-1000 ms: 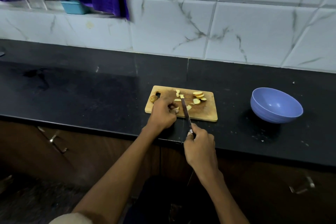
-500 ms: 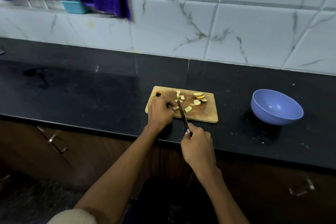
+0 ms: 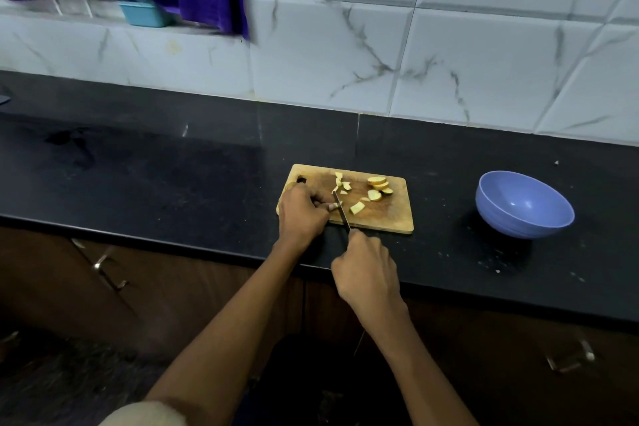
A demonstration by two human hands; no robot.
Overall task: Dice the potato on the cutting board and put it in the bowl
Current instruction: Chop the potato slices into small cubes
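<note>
Dicing of potato is shown on a wooden cutting board (image 3: 397, 218) on the dark desk (image 3: 173, 183).
A knife (image 3: 340, 209) is gripped by the right hand (image 3: 366, 270); a potato piece (image 3: 334, 206) is pinched under the left hand (image 3: 301, 214), its fingers curled. Cut pieces (image 3: 375, 187) lie scattered on the board; the blue bowl (image 3: 524, 204) is set well apart, rightward.

I see the cutting board (image 3: 387, 218) at frame centre on the counter (image 3: 173, 176), the bowl (image 3: 524, 204) well apart to its right. Potato slices (image 3: 379, 183) lie upper right on the board, cut pieces (image 3: 357, 207) mid-board. My left hand (image 3: 301, 214) covers its left end; the knife (image 3: 341, 210) lies between hand and pieces, my right hand (image 3: 366, 270) below.
</note>
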